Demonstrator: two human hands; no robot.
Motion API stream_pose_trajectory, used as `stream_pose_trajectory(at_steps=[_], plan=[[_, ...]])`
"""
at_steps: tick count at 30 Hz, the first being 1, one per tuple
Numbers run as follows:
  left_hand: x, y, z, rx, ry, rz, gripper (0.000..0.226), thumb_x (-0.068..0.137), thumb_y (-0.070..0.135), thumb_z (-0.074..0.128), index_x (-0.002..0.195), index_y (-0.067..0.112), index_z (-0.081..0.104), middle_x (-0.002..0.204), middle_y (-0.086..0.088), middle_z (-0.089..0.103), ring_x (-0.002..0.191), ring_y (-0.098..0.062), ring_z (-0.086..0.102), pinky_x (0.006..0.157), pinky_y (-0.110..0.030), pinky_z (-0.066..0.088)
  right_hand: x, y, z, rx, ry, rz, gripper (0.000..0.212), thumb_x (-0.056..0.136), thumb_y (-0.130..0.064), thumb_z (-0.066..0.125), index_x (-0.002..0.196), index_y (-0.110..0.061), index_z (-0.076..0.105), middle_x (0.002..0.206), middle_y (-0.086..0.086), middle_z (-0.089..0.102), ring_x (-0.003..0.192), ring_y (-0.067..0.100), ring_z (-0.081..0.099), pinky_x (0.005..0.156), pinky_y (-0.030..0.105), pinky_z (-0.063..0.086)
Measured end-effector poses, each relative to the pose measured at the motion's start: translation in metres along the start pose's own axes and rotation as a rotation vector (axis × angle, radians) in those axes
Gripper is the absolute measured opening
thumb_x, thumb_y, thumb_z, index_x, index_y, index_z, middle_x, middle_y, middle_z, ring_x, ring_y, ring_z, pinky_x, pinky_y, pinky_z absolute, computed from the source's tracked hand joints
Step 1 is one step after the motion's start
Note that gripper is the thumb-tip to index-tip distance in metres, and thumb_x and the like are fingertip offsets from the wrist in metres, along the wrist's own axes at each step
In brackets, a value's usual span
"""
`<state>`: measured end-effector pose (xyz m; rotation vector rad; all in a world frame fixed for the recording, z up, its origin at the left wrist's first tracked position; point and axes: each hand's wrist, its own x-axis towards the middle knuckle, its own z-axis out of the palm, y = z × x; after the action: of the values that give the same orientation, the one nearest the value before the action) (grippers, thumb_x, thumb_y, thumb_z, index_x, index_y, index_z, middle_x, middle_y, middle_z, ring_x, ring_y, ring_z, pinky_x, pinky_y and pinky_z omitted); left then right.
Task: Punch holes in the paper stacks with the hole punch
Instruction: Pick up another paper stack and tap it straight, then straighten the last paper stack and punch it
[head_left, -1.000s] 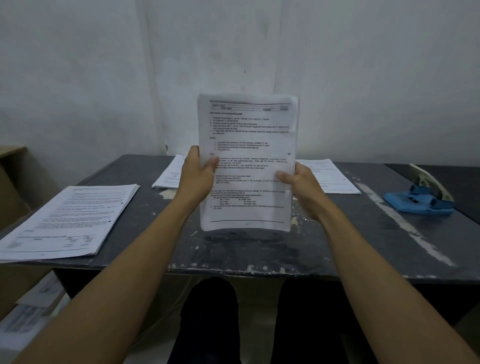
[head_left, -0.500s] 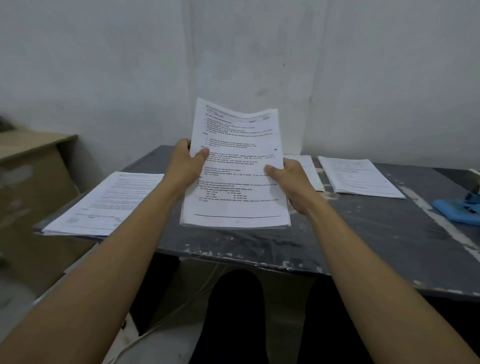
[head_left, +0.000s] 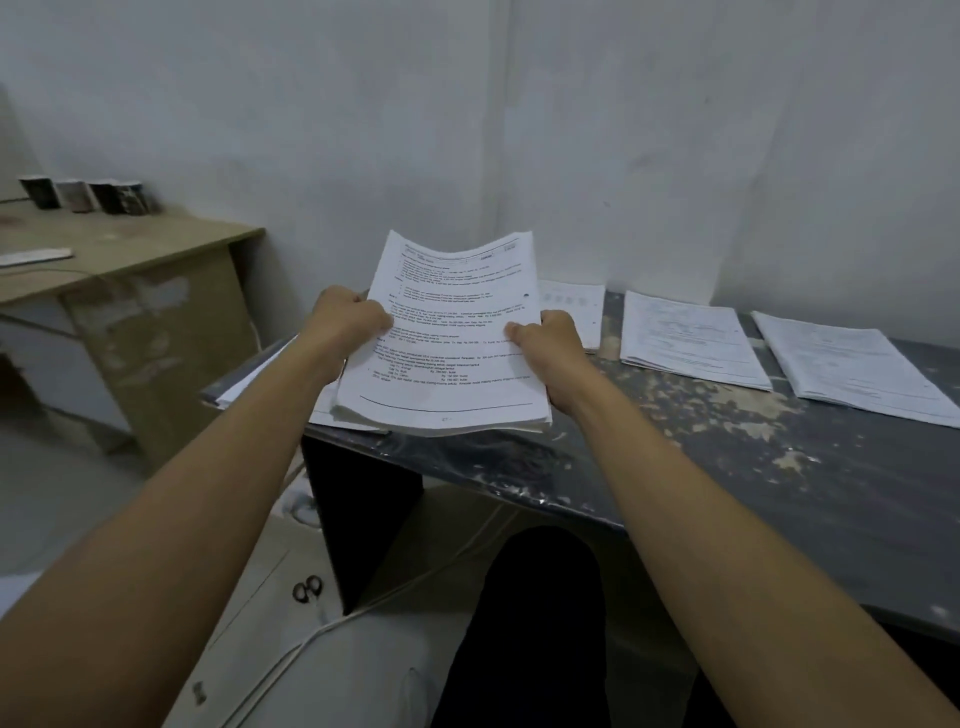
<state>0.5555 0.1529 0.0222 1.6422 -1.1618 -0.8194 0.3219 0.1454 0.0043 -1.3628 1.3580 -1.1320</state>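
Observation:
A white printed paper stack is tilted low over the left end of the dark table. My left hand grips its left edge, thumb on the top sheet. My right hand grips its right edge the same way. Under the held stack, another paper stack lies at the table's left corner, mostly hidden. More stacks lie further right: one behind my right hand, one in the middle and one at the right edge. The hole punch is out of view.
A beige wooden desk stands to the left with dark cups at its back. A white cable and scissors lie on the floor by the table leg. My dark-trousered legs are below the table edge.
Both hands carried the stack leftward and lowered it from upright to a flatter tilt over the left stack. The view swung left, so the blue hole punch left the frame.

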Motion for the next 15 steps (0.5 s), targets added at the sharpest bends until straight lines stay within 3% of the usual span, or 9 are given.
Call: stream_pose_trajectory(at_steps=[1, 3, 5, 7, 10, 12, 15], plan=[[0.003, -0.006, -0.006, 0.027, 0.017, -0.012, 0.003, 0.092, 0.006, 0.063, 0.093, 0.007, 0.066, 0.090, -0.003, 0.068, 0.067, -0.015, 0.066, 0.039, -0.014, 0.046, 0.002, -0.001, 0.010, -0.007, -0.012, 0.007, 0.019, 0.095, -0.014, 0.057, 0.112, -0.008, 0.063, 0.107, 0.003, 0.070, 0.093, 0.024, 0.069, 0.080, 0.040, 0.060], [0.013, -0.017, -0.015, 0.104, 0.054, -0.018, 0.017, 0.093, 0.006, 0.062, 0.108, -0.002, 0.064, 0.098, -0.008, 0.066, 0.070, -0.017, 0.063, 0.042, -0.017, 0.045, 0.007, -0.003, 0.030, -0.022, -0.032, 0.015, 0.019, 0.094, -0.011, 0.056, 0.110, -0.005, 0.062, 0.107, 0.005, 0.070, 0.093, 0.024, 0.069, 0.082, 0.041, 0.060], [0.022, -0.026, -0.026, 0.218, 0.090, -0.015, 0.027, 0.094, 0.007, 0.060, 0.118, -0.007, 0.059, 0.106, -0.015, 0.064, 0.079, -0.023, 0.063, 0.056, -0.026, 0.046, 0.011, -0.003, 0.052, -0.074, -0.045, 0.012, 0.015, 0.091, -0.010, 0.056, 0.104, -0.005, 0.063, 0.103, 0.006, 0.069, 0.093, 0.024, 0.068, 0.084, 0.041, 0.059], [0.032, -0.033, -0.036, 0.329, 0.117, -0.012, 0.032, 0.095, 0.010, 0.058, 0.123, -0.006, 0.056, 0.115, -0.019, 0.062, 0.098, -0.031, 0.063, 0.069, -0.033, 0.045, 0.015, -0.005, 0.074, -0.165, -0.048, 0.001, 0.005, 0.090, -0.011, 0.056, 0.086, -0.012, 0.058, 0.094, 0.002, 0.066, 0.087, 0.021, 0.065, 0.080, 0.036, 0.058], [0.047, -0.042, -0.048, 0.483, 0.144, -0.006, 0.031, 0.097, 0.011, 0.058, 0.124, -0.004, 0.056, 0.115, -0.019, 0.060, 0.106, -0.034, 0.062, 0.075, -0.036, 0.046, 0.023, -0.003, 0.102, -0.288, -0.031, -0.015, 0.015, 0.090, -0.012, 0.056, 0.076, -0.017, 0.052, 0.094, 0.003, 0.066, 0.078, 0.017, 0.061, 0.072, 0.034, 0.055], [0.057, -0.047, -0.054, 0.578, 0.147, 0.005, 0.029, 0.097, 0.012, 0.058, 0.122, -0.004, 0.056, 0.106, -0.017, 0.058, 0.100, -0.033, 0.062, 0.074, -0.035, 0.048, 0.027, -0.001, 0.118, -0.366, -0.032, -0.018, 0.006, 0.088, -0.015, 0.055, 0.089, -0.014, 0.061, 0.106, 0.005, 0.068, 0.089, 0.020, 0.061, 0.078, 0.036, 0.056], [0.068, -0.055, -0.059, 0.702, 0.151, 0.027, 0.023, 0.097, 0.011, 0.058, 0.114, -0.005, 0.058, 0.099, -0.016, 0.058, 0.088, -0.028, 0.058, 0.064, -0.031, 0.045, 0.033, 0.003, 0.137, -0.520, -0.036, 0.060, 0.033, 0.089, -0.023, 0.053, 0.120, -0.013, 0.059, 0.132, 0.009, 0.057, 0.129, 0.034, 0.040, 0.104, 0.043, 0.040]])
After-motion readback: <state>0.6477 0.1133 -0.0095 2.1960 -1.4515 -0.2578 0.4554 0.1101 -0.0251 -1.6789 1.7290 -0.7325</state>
